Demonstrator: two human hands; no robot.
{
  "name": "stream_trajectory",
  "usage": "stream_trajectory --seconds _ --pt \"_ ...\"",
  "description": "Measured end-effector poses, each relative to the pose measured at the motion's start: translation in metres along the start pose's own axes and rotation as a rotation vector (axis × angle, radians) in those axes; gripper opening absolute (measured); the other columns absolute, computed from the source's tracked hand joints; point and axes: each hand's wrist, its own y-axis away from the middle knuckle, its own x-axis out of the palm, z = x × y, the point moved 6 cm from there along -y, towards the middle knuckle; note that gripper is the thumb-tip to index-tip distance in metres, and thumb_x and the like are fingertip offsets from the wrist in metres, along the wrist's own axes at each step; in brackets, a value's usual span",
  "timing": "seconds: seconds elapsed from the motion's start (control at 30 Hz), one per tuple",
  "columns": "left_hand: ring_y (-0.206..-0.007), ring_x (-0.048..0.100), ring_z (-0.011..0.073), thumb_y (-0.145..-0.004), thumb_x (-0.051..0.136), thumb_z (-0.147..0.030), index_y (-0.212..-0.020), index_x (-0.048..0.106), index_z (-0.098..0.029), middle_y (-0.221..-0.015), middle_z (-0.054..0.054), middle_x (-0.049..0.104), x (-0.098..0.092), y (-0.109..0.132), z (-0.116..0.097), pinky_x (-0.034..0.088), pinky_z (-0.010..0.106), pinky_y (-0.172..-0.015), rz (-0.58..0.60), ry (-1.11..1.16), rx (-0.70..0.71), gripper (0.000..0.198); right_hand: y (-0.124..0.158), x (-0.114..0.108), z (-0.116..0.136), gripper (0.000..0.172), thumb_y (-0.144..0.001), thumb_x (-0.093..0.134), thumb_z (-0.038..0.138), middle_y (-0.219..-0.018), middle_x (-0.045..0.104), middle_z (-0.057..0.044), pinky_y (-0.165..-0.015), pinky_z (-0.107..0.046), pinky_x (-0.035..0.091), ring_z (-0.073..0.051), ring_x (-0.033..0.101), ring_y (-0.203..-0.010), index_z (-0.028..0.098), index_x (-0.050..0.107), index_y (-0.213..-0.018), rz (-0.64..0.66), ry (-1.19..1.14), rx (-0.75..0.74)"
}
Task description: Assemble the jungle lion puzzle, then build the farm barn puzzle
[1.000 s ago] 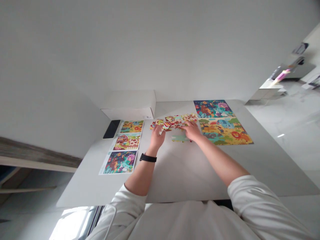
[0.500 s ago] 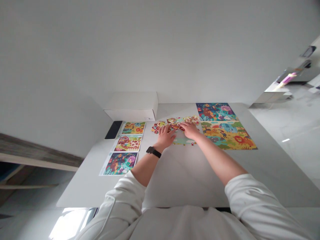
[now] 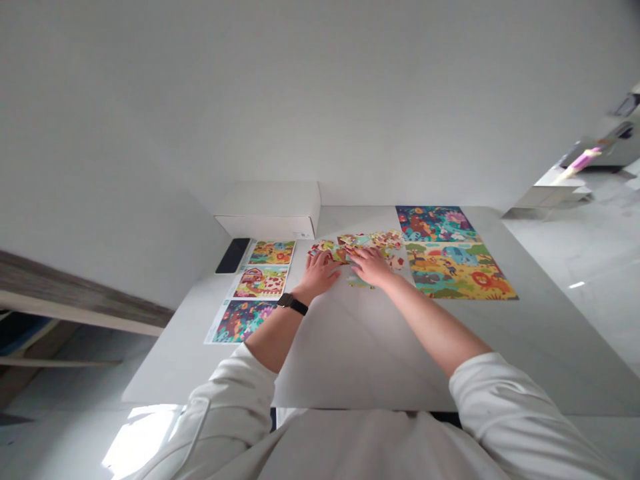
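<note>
While both hands lie flat | left hand (image 3: 320, 270) grip spread on loose puzzle pieces (image 3: 357, 244) | right hand (image 3: 371, 267) likewise

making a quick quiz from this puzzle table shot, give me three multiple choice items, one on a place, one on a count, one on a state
1. Where does the white box stand?
A. at the table's far edge by the wall
B. on the floor
C. on the finished puzzles

2. How many pictures does the reference sheet show?
A. one
B. three
C. six

3. How are the two hands placed?
A. raised in the air
B. down on the loose puzzle pieces
C. holding the phone

Answers: 1 A, it sits against the wall behind the sheet. 2 B, three pictures lie in a column. 3 B, the left hand and right hand rest on the pile.
</note>
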Motion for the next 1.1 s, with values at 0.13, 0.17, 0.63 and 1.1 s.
stream_trajectory --seconds 0.13,0.17,0.63,1.1 --pt "-0.161 0.039 0.0361 -0.102 0.064 -0.038 -0.140 0.078 -0.037 -0.170 0.010 0.048 -0.003 0.012 0.001 0.026 0.061 -0.135 0.054 -0.054 0.027 0.040 0.009 -0.002 -0.009 0.046 -0.112 0.054 0.038 -0.163 0.060 -0.012 -0.130 -0.058 0.032 -0.034 0.048 -0.154 0.027 0.066 -0.155 -0.003 0.022 0.060" --pt "-0.162 0.038 0.0347 -0.103 0.063 -0.038 -0.141 0.077 -0.037 -0.171 0.009 0.047 -0.004 0.015 0.002 0.027 0.058 -0.135 0.070 -0.069 0.033 0.041 0.012 -0.003 -0.012 0.046 -0.112 0.054 0.038 -0.163 0.061 -0.012 -0.130 -0.057 0.033 -0.034 0.048 -0.154 0.027 0.066 -0.155 -0.004 0.023 0.066" --pt "-0.164 0.036 0.0358 -0.107 0.056 -0.039 -0.160 0.061 -0.030 -0.175 0.013 0.044 0.000 0.027 0.007 0.028 0.060 -0.136 0.157 -0.161 -0.014 0.055 0.001 -0.016 -0.024 0.055 -0.099 0.074 0.029 -0.146 0.070 -0.017 -0.119 -0.048 0.046 -0.035 0.062 -0.138 0.020 0.065 -0.152 -0.023 0.014 0.174" --pt "-0.160 0.042 0.0337 -0.106 0.056 -0.039 -0.156 0.064 -0.028 -0.170 0.012 0.051 0.006 0.008 0.001 0.029 0.059 -0.135 0.106 -0.131 0.000 0.052 -0.009 -0.007 -0.045 0.059 -0.087 0.083 0.020 -0.135 0.078 -0.012 -0.115 -0.046 0.050 -0.031 0.070 -0.128 0.023 0.069 -0.145 -0.100 -0.088 0.057"
